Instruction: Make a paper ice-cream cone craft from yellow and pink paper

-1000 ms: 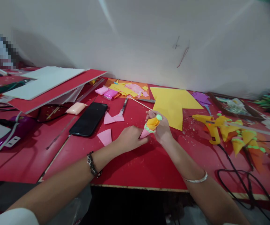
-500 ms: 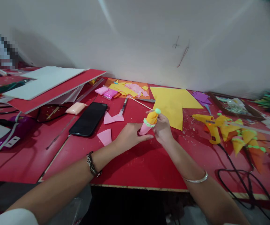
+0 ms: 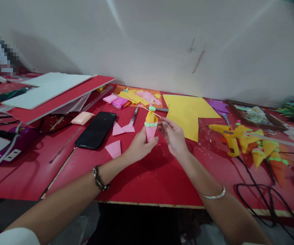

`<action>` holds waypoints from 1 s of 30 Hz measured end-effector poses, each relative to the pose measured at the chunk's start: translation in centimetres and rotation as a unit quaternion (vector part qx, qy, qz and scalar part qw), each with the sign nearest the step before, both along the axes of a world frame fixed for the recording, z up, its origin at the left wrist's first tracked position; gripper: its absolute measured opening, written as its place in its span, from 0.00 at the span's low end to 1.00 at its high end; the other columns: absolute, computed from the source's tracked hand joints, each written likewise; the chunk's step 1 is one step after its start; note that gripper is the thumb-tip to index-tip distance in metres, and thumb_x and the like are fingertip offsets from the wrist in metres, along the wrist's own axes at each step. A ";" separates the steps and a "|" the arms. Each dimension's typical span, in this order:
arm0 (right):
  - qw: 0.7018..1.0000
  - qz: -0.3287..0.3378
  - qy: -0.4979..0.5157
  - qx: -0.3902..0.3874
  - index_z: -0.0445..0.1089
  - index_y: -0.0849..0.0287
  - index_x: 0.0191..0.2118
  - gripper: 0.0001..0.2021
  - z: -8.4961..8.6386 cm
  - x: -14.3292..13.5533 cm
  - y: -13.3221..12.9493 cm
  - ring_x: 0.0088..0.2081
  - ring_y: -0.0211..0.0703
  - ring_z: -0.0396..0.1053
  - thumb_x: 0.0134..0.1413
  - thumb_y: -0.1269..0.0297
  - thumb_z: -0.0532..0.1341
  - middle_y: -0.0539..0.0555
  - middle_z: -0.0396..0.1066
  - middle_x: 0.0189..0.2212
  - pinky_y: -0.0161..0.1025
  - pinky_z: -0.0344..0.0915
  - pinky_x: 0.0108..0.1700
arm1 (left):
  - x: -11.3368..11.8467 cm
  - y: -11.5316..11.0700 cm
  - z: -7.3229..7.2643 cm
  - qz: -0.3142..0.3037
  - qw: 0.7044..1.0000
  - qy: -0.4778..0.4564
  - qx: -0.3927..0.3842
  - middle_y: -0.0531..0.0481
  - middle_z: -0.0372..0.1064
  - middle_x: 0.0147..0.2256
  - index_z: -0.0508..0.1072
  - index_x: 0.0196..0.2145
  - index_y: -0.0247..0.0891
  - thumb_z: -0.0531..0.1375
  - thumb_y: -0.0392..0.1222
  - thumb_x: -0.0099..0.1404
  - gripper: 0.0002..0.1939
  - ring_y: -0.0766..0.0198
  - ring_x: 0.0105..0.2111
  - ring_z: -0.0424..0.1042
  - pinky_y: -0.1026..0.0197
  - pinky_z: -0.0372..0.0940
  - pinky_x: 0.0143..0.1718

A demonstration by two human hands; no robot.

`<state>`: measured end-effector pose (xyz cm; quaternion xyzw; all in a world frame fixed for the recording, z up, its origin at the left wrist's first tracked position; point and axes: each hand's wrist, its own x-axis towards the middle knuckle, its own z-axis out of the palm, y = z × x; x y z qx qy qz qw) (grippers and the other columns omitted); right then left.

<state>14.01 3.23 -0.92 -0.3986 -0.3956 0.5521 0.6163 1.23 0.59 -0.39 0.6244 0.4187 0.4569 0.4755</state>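
A small paper ice-cream cone (image 3: 150,132) stands nearly upright in my left hand (image 3: 140,144), whose thumb and fingers wrap its pink lower part. Green dots ring its rim, above which are a yellow swirl and a green ball. Just right of the cone is my right hand (image 3: 173,136), with fingers bent together near the yellow part. Whatever its fingertips may hold is too small to make out. A thin pale stick (image 3: 148,109) runs behind the cone towards these fingertips; I cannot tell whether they touch it.
Left of my hands lie a black phone (image 3: 96,130) and pink paper pieces (image 3: 114,149). Yellow sheet (image 3: 185,119) lies behind my right hand. To the right are a yellow glue gun (image 3: 229,137) with a looped black cord (image 3: 257,186) and several yellow cones (image 3: 260,156).
My left hand has turned the cone more upright and shifted it left. The right fingers, earlier behind the cone, are now at its right side.
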 end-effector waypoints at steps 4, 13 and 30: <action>1.000 -0.013 -0.011 0.008 0.69 0.58 0.29 0.07 0.3 -0.1 -0.1 0.26 0.31 0.64 0.44 0.61 0.60 0.47 0.66 0.24 0.33 0.63 0.33 | 0.2 0.1 0.5 -0.062 0.994 -0.067 -0.061 0.61 0.51 0.14 0.56 0.25 0.38 0.50 0.36 0.58 0.05 0.73 0.14 0.49 0.67 0.46 0.18; 1.000 -0.015 -0.011 0.007 0.71 0.57 0.33 0.09 -0.3 -0.2 0.2 0.32 0.34 0.67 0.40 0.66 0.61 0.49 0.71 0.29 0.37 0.64 0.41 | 0.0 0.4 0.3 -0.084 0.994 -0.041 -0.056 0.57 0.51 0.15 0.54 0.18 0.37 0.45 0.38 0.61 0.15 0.71 0.17 0.51 0.66 0.49 0.23; 1.000 0.005 0.010 0.020 0.69 0.59 0.34 0.08 0.0 -0.1 0.1 0.33 0.36 0.70 0.43 0.65 0.60 0.50 0.72 0.29 0.38 0.65 0.43 | 0.0 0.4 0.2 -0.124 0.987 -0.049 -0.089 0.58 0.50 0.15 0.53 0.20 0.37 0.44 0.35 0.60 0.11 0.71 0.17 0.49 0.65 0.47 0.22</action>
